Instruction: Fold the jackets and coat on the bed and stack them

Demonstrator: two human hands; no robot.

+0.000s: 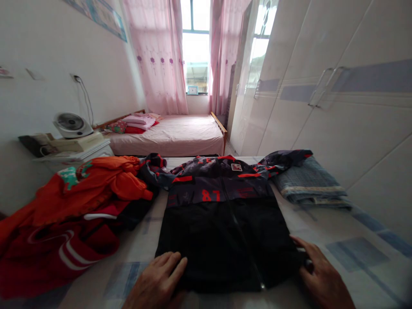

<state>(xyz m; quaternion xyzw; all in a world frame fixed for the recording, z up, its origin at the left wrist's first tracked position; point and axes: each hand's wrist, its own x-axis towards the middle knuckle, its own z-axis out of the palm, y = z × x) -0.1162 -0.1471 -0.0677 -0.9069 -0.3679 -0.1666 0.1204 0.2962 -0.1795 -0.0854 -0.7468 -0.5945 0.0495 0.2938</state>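
A black zip-up jacket lies face up and spread out on a bed, its hem towards me. Its upper part is dark grey with red patches and red figures, and the zip is closed down to the hem. At the lower left corner, my left hand has its fingers over the fabric; its thumb is mostly hidden. My right hand grips the jacket's lower right edge between thumb and fingers. Both sleeves reach out sideways near the collar, the right one resting over folded jeans.
A heap of orange and red clothes lies left of the jacket. The patterned bed sheet shows on the right. Beyond stand another bed, a fan on a side cabinet, and a white wardrobe along the right wall.
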